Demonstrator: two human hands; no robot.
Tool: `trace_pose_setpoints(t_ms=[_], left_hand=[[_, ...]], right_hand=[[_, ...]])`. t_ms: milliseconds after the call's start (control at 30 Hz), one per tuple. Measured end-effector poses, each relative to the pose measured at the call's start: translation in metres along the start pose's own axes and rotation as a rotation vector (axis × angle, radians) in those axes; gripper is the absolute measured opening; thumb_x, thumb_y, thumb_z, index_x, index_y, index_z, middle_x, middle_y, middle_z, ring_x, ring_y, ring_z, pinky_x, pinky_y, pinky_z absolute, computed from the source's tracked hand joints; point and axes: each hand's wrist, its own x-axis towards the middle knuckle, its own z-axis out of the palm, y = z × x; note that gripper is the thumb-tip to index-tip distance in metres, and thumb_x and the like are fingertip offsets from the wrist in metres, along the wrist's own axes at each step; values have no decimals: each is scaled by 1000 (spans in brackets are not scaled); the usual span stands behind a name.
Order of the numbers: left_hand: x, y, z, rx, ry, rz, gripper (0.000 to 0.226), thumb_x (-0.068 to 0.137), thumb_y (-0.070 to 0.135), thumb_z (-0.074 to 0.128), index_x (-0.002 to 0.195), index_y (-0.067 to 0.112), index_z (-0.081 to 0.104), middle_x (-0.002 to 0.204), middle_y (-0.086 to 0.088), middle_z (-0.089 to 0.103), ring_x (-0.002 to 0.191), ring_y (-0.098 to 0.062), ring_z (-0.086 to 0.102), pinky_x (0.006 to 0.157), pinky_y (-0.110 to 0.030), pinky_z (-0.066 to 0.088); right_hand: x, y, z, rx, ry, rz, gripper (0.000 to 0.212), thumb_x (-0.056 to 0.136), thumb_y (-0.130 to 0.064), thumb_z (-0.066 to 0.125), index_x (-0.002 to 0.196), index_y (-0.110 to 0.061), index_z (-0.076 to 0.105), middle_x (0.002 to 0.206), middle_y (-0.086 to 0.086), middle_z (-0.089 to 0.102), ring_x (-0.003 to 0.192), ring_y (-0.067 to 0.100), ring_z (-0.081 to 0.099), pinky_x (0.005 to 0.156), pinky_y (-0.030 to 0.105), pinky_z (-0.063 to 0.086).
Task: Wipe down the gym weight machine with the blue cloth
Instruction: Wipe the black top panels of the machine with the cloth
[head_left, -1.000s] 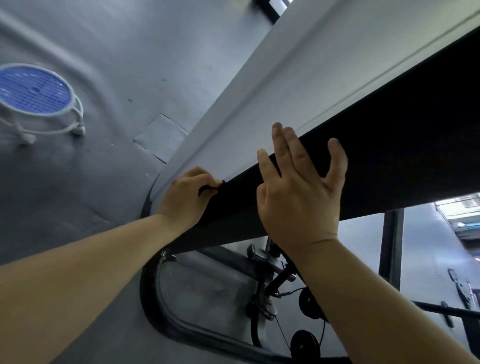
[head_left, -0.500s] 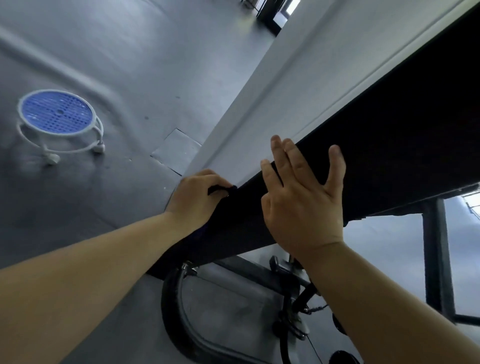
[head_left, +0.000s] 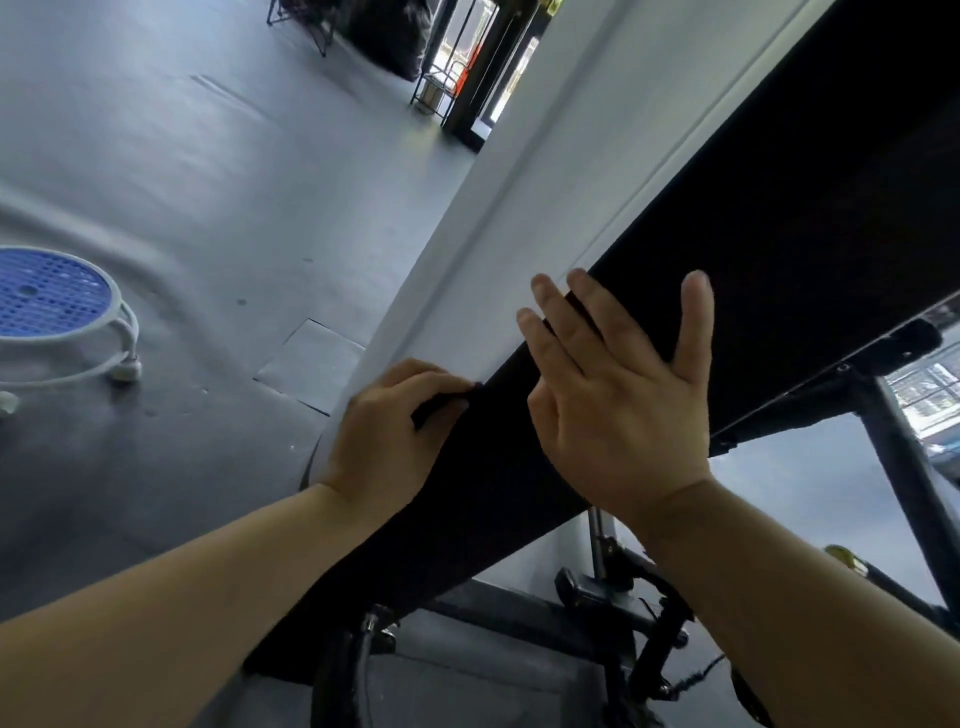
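Grey gym flooring fills the view from 9 to 12 o'clock, with a blue-topped round stool at 9 and a wire rack by the doorway at 12; what the rack holds is too blurred to tell. From 7 to 2 o'clock runs the weight machine's black pad, against a white wall. Just left of centre, the left hand curls round the cloth, dark in this light, pinching it against the pad's upper edge. The right hand lies flat on the pad, fingers spread.
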Motion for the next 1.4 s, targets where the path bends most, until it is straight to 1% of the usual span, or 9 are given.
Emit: trace_pose_setpoints(t_ms=[100,200,367,600,767,867,1000,1233,1400], left_hand=[[11,2,9,-72,78,146,17,89,10,66,104,12,75,98,8,63,89,-3,59,83,-11,47],[-11,-32,23,-40,125,215,18,92,14,64,107,11,74,101,7,61,91,-6,59,84,-13,48],[-57,-84,26,-32,112,138,19,91,19,62,104,14,75,99,10,60,88,-2,57,83,-5,43],[-55,-84,37,-79,162,204,21,94,17,58,106,11,74,101,0,64,90,-5,58,84,-12,47],[-111,-152,26,-24,38,120,23,92,26,58,102,14,75,98,13,61,84,-4,62,82,-8,46],[-103,-143,26,-20,81,117,14,91,19,66,99,13,76,96,14,62,84,1,58,81,-3,42],[-75,-115,33,-64,157,213,17,91,13,63,102,10,76,97,4,64,87,-2,58,82,-9,46],[-140,-196,25,-5,8,133,25,93,26,58,98,10,77,95,1,68,81,-11,65,81,-8,47],[-131,-182,32,-78,78,100,22,91,25,62,98,10,77,97,2,69,85,-7,65,81,-18,52]], right_hand=[[0,-9,13,-28,151,67,37,96,-21,42,116,-17,73,130,-4,65,130,18,53,119,50,-4],[-8,-28,24,-68,163,101,40,97,-23,39,119,-17,71,133,-2,63,134,21,49,118,52,-5],[-24,-54,38,-111,101,100,48,98,-25,29,125,-14,67,138,0,60,138,21,44,118,50,-10],[-36,-85,53,-132,93,132,46,97,-25,32,124,-15,68,137,-1,60,136,20,46,117,55,-3],[-40,-90,59,-155,68,87,48,97,-27,30,124,-18,68,136,-3,61,136,19,47,116,56,-4],[-45,-98,64,-169,36,40,50,96,-26,28,124,-17,68,137,0,60,135,20,47,116,55,-5],[-55,-119,72,-172,-44,-6,56,97,-25,20,127,-13,65,141,6,56,137,20,45,117,52,0],[-65,-144,80,-224,-172,-21,62,96,-25,13,137,-8,56,150,16,43,144,26,35,118,48,4],[-70,-160,85,-247,-240,-38,57,98,-30,22,143,-5,48,154,19,36,146,29,29,118,48,5]])
